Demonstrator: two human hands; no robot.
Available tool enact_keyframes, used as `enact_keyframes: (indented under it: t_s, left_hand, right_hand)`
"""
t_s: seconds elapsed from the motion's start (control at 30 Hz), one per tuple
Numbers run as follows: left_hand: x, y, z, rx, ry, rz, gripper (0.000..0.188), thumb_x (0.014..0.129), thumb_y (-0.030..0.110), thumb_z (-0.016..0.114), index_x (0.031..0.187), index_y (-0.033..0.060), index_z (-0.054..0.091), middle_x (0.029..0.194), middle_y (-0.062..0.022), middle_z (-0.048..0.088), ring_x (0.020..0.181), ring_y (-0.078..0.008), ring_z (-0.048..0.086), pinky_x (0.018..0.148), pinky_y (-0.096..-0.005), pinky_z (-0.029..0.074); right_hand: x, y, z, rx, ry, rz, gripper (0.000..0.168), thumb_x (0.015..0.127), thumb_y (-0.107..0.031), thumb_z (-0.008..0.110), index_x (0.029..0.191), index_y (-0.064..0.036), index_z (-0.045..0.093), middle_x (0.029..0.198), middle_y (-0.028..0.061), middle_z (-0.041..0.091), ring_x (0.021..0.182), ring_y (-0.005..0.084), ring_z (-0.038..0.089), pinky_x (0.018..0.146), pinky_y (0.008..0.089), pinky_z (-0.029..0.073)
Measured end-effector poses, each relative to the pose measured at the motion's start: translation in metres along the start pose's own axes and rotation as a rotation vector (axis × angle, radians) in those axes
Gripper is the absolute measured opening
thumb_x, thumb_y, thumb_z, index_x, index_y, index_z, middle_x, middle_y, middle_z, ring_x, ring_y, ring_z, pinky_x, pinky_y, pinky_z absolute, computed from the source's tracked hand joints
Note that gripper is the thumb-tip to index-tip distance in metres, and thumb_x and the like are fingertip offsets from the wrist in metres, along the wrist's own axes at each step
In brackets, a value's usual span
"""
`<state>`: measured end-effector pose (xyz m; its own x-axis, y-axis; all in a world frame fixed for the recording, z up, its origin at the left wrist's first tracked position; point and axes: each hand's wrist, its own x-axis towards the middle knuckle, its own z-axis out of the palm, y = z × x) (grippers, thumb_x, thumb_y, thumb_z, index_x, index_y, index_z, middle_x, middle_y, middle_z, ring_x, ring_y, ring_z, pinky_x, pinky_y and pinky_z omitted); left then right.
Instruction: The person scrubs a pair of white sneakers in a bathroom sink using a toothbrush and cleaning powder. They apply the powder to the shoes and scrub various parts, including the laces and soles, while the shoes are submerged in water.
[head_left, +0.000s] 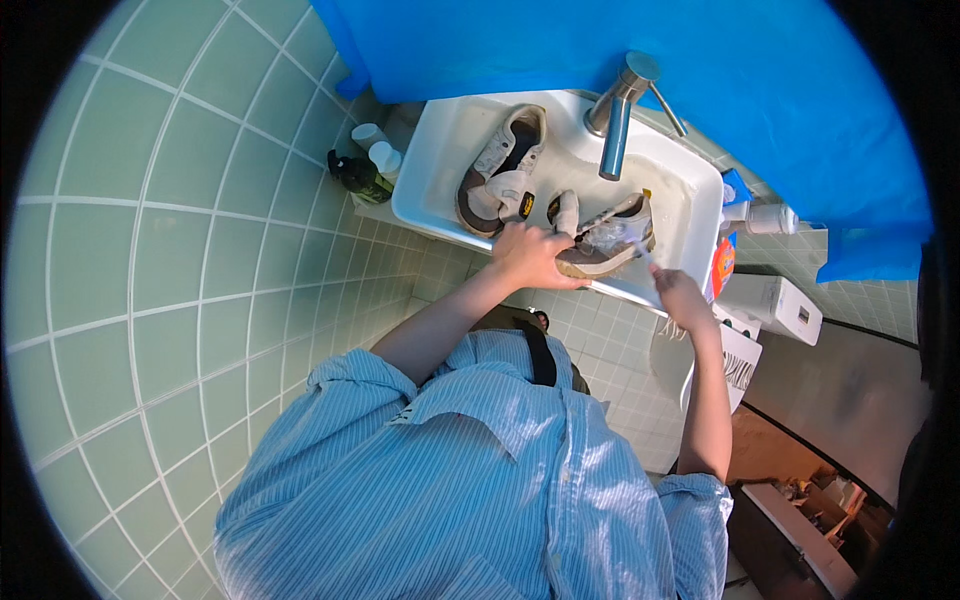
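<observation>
Two wet sneakers lie in a white sink (409, 184) that holds cloudy water. My left hand (532, 255) grips the toe end of the right-hand sneaker (600, 259), its thumb on the upper and its fingers along the sole by the sink's front rim. In my right hand (679, 296) is the handle of a brush (645, 253), whose head is blurred against the side of that sneaker, near some suds. The other sneaker (501, 176) lies on the left of the sink, its tongue folded forward and its opening up.
A metal faucet (616, 135) reaches over the sink. Left of the sink stand a dark pump bottle (360, 178) and white-capped containers (385, 157). An orange packet (724, 264) and a clear cup (772, 219) are on the right. Blue sheeting (525, 45) hangs behind.
</observation>
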<state>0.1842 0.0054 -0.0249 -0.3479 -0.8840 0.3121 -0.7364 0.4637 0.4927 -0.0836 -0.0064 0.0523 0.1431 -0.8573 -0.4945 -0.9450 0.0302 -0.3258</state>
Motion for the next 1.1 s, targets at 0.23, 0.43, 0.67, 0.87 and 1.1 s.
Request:
enact_keyframes:
  t_s: [0.23,0.43,0.67,0.87,1.1]
  left_hand:
    - [0.001,0.003,-0.003,0.029,-0.025,-0.015,0.057,0.053,0.066,0.072,0.077,0.0143,0.07,0.054,-0.0055,0.061,0.047,-0.0241,0.06,0.048,-0.034,0.048]
    - [0.001,0.005,-0.005,0.021,-0.047,-0.057,0.059,0.052,0.068,0.072,0.079,0.016,0.071,0.052,-0.0076,0.06,0.048,-0.0258,0.06,0.049,-0.0347,0.048]
    - [0.001,0.004,-0.005,0.02,-0.072,-0.084,0.059,0.052,0.069,0.072,0.08,0.0161,0.07,0.055,-0.0068,0.061,0.051,-0.0274,0.062,0.052,-0.0373,0.05]
    - [0.0,0.005,-0.004,-0.011,-0.121,-0.072,0.061,0.054,0.067,0.071,0.088,0.0169,0.069,0.063,-0.0064,0.065,0.058,-0.0276,0.064,0.056,-0.0383,0.051]
    - [-0.001,0.007,-0.007,-0.06,-0.112,-0.095,0.06,0.053,0.064,0.074,0.091,0.0176,0.068,0.079,-0.0098,0.067,0.067,-0.0278,0.066,0.061,-0.042,0.053]
  right_hand:
    - [-0.008,-0.016,0.014,0.04,0.015,0.031,0.054,0.097,-0.039,0.035,0.084,0.005,0.062,0.089,0.0295,0.061,0.089,0.0475,0.055,0.077,0.0511,0.044]
    - [-0.014,-0.019,0.016,0.106,0.055,0.054,0.059,0.096,-0.044,0.036,0.076,0.006,0.06,0.078,0.0315,0.059,0.084,0.048,0.056,0.077,0.047,0.043]
    - [-0.01,-0.005,0.016,0.216,0.005,0.088,0.06,0.096,-0.044,0.037,0.077,0.009,0.058,0.067,0.0272,0.057,0.07,0.0443,0.055,0.07,0.0447,0.044]
    - [-0.005,0.015,0.014,0.177,0.125,0.121,0.06,0.095,-0.045,0.039,0.08,0.009,0.059,0.064,0.0257,0.057,0.067,0.0445,0.055,0.069,0.0454,0.044]
    - [-0.014,0.015,0.01,0.23,0.004,0.075,0.059,0.095,-0.048,0.039,0.066,0.003,0.045,0.054,0.013,0.043,0.055,0.0217,0.05,0.059,0.0392,0.041]
